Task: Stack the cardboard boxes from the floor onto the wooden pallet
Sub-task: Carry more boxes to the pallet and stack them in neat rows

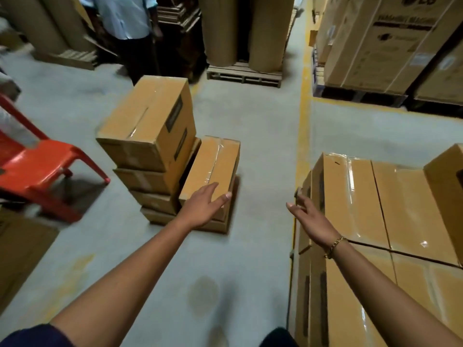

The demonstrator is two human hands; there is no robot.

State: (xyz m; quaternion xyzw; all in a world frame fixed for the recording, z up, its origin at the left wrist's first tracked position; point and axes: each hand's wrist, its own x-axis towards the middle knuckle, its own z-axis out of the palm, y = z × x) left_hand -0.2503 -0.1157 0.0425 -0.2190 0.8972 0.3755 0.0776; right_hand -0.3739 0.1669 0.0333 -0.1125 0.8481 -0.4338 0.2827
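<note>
Brown taped cardboard boxes stand in two piles on the grey floor. The tall pile (147,126) has several boxes. A lower pile beside it is topped by a box (213,161) that tilts against the tall one. My left hand (203,209) reaches out with straight fingers over the near end of that tilted box. My right hand (310,219), with a gold bracelet at the wrist, is stretched forward and open, empty, next to the left edge of the stacked boxes (370,221) at the right. The pallet under those is hidden.
A red plastic chair (37,169) stands at the left. A person (127,23) stands at the back beside big paper rolls (265,31) on a wooden pallet (244,75). Large appliance cartons (375,43) sit at the back right behind a yellow floor line (304,121).
</note>
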